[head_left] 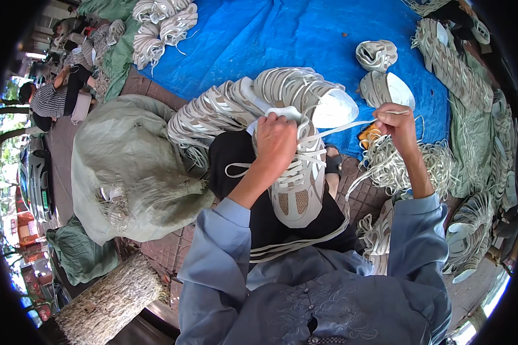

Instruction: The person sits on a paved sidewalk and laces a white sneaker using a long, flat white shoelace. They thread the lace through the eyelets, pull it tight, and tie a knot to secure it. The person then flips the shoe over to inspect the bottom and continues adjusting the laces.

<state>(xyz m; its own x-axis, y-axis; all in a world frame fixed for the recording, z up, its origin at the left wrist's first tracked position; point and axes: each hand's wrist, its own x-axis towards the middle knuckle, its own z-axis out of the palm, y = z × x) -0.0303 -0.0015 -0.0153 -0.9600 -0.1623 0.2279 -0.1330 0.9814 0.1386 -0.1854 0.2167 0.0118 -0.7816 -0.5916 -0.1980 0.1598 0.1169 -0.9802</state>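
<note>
A beige and white shoe upper [297, 214] lies across my black-clad lap, its toe toward me and its front eyelets partly laced. My left hand [275, 141] is closed on the upper's left edge near the ankle opening; its fingertips are partly hidden. Out to the right, my right hand [398, 123] pinches a pale flat shoelace [346, 127], drawn taut from the upper's eyelets. More of the lace hangs in a loop below my right hand and runs across my lap. Another lace end curls out left of my left wrist.
Nested shoe uppers [216, 115] curve just beyond my lap. A heap of loose laces [437, 167] lies right, beside the blue tarp [236, 52]. A stuffed pale sack [126, 172] stands left, near a tree trunk [106, 299]. More uppers [466, 230] line the right. A person [54, 100] sits far left.
</note>
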